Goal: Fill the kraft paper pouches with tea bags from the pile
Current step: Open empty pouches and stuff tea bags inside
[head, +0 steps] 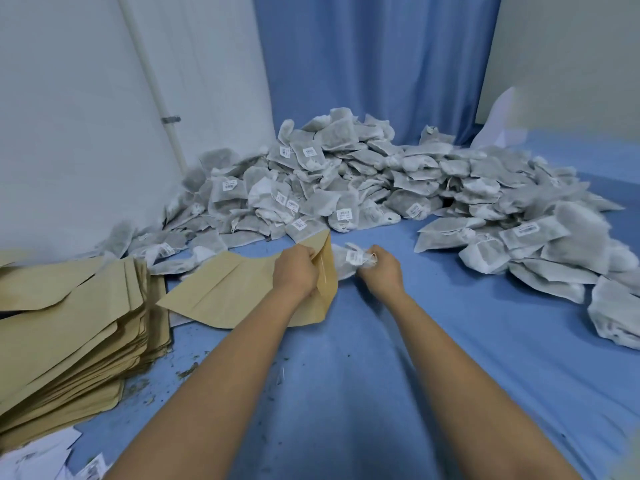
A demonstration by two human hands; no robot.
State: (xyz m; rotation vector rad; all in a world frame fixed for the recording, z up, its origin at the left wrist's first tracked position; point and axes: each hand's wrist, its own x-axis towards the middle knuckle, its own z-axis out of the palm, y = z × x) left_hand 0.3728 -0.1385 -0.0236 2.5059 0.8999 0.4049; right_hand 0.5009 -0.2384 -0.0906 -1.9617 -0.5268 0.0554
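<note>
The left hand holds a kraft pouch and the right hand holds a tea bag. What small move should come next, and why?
Probably push the tea bag leftward into the kraft pouch. The left hand grips the pouch at its open end, and the right hand holds the bag right at that edge.

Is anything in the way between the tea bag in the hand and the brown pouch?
Nothing visible is. The right hand grips the tea bag right beside the end of the kraft pouch that the left hand holds, with nothing between them.
</note>
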